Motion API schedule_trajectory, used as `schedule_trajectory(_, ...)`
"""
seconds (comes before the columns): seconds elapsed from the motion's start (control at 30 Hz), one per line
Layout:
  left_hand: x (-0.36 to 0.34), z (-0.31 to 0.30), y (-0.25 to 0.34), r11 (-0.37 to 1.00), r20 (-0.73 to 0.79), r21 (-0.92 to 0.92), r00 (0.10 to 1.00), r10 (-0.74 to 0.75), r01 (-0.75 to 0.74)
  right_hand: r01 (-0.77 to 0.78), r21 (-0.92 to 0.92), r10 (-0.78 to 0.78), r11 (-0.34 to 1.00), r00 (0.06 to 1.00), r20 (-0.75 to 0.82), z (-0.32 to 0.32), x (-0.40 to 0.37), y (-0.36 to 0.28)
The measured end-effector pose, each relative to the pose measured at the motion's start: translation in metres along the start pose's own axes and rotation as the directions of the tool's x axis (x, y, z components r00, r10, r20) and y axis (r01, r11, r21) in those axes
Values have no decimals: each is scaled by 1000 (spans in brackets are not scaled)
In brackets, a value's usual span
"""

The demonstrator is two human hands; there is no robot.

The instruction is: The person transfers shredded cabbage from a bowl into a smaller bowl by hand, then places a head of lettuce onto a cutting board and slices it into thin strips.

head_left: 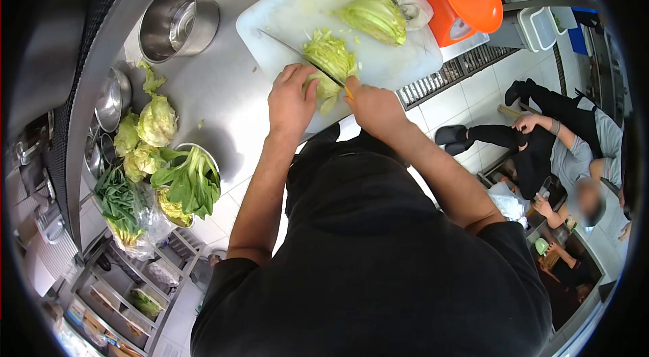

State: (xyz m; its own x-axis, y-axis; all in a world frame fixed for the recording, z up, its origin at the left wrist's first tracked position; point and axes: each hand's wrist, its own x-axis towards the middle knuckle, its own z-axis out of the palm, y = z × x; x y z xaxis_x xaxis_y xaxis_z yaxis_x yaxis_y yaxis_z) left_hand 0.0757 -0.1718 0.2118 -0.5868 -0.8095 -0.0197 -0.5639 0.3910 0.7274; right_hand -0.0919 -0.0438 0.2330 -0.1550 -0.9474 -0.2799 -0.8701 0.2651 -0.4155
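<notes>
My right hand (pixel 376 109) is closed around the yellow handle of a kitchen knife (pixel 291 48). The long blade lies across a piece of lettuce (pixel 329 53) on the white cutting board (pixel 270 9). My left hand (pixel 293 99) presses its curled fingers on the near part of that lettuce, close beside the blade; part of it hides under the fingers. Farther back on the board is another cut lettuce piece (pixel 373 19), with a whitish cloth (pixel 412 7) behind it. Small lettuce scraps lie around the pieces.
A steel pot (pixel 206 22) stands left of the board. Lettuce heads (pixel 157 122), leafy greens (pixel 191 181) in a container and bagged green stalks (pixel 120 198) sit at the left. An orange scale (pixel 439 12) is at the right. A seated person (pixel 574 154) is on the right.
</notes>
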Motion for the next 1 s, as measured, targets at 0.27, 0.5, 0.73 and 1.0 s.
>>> schedule_trajectory(0.27,1,1,2,999,4,-14,999,-39,39,-55,35,53,998,997,53,-50,-53,-12)
schedule_trajectory(0.5,1,4,-3,1000,-45,-3,999,24,-24,-88,32,85,996,992,90,-10,-27,-5)
schedule_trajectory(0.73,3,2,0,1000,-13,-11,1000,-14,14,-28,5,28,1000,999,34,-20,2,-8)
schedule_trajectory(1.0,0,4,-1,994,-38,-91,997,-67,64,-65,-32,68,997,993,95,-49,-58,-16)
